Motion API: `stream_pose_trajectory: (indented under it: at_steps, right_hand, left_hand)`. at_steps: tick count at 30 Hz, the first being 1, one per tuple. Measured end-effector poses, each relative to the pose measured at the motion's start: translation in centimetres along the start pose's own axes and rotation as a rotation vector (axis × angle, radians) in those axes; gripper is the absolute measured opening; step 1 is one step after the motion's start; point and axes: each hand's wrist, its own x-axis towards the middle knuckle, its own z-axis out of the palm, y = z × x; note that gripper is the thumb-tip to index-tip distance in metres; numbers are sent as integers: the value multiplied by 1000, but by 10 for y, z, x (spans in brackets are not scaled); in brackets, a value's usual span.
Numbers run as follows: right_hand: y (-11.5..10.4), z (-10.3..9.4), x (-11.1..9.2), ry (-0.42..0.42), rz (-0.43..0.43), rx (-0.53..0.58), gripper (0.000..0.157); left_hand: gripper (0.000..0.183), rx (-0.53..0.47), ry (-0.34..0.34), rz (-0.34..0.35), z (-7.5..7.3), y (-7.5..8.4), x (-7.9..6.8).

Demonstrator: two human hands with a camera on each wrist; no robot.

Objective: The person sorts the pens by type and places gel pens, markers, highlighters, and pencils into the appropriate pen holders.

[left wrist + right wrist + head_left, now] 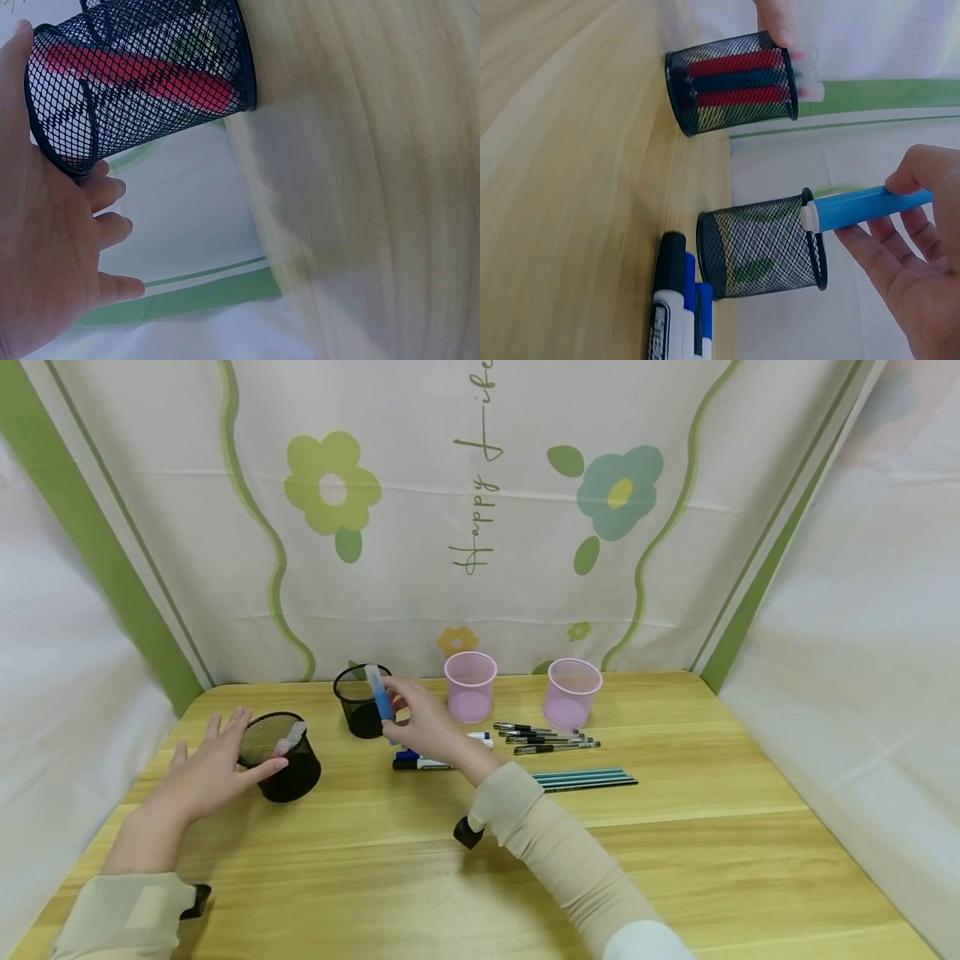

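My left hand touches the rim of a black mesh pen cup, its thumb along the front and its fingers spread on the far side. Red and dark blue markers with clear caps stand inside that cup. Between thumb and fingers, my right hand pinches a thick blue marker with a translucent cap upward. The marker's white end overlaps the rim of a second black mesh pen cup; whether it is inside the rim, I cannot tell. No pens show in this second cup.
Whiteboard markers lie below the right hand. Black gel pens and teal pencils lie to their right. Two pink mesh cups stand along the back of the wooden table, before a printed curtain.
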Motion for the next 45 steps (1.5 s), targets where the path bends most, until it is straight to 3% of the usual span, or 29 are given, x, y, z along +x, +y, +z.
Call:
stream_pose_trajectory:
  at_steps: [5, 14, 26, 37, 45]
  right_hand:
    - [-4, 8, 5, 87, 39, 119, 51]
    - [-15, 27, 13, 226, -4, 302, 31]
    - [-31, 58, 20, 365, -17, 459, 24]
    - [-42, 83, 27, 345, -17, 572, 25]
    - [-41, 92, 28, 307, 42, 493, 19]
  left_hand:
    - [110, 4, 1, 0, 0, 1, 0]
    - [109, 0, 4, 2, 1, -1, 2]
    - [111, 0, 7, 3, 2, -3, 1]
    - [111, 10, 8, 1, 0, -4, 3]
    - [109, 17, 14, 12, 2, -5, 3]
